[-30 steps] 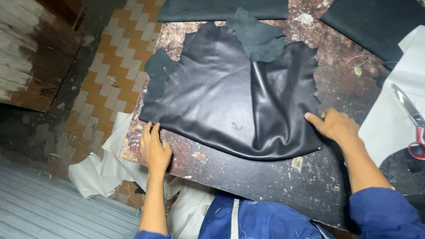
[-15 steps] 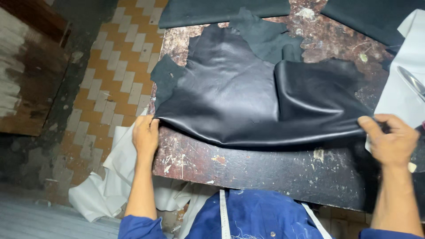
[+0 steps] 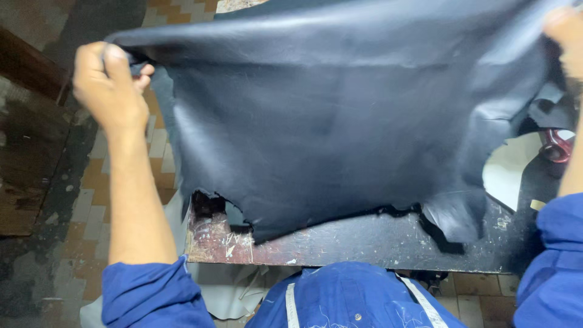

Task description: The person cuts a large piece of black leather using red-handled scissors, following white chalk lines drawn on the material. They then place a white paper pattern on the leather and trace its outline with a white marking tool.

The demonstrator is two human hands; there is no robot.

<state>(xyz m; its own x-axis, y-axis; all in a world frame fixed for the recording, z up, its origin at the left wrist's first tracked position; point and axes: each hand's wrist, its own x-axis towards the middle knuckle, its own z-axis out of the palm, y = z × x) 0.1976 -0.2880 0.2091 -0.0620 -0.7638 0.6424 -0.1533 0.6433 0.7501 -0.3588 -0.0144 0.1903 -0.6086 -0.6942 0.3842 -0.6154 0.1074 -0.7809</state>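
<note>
Scuffed and paint-flecked, the dark wooden workbench (image 3: 364, 243) runs below me, with orange and cream checkered floor tiles (image 3: 91, 176) off to the side. I've got the big sheet of black leather with ragged edges (image 3: 340, 121) lifted up in front of me, stretched wide between both hands and hanging above the bench, its torn lower edge dangling just over the tabletop. My left hand (image 3: 109, 91) is closed in a fist at the top left corner, thumb and fingers pinching the leather's edge tight. My right hand (image 3: 565, 33) is up at the top right corner, blurred and half out of view, gripping that edge too. Red-handled scissors (image 3: 555, 146) peek out beneath the leather on the right, lying on a pale sheet (image 3: 510, 176).
</note>
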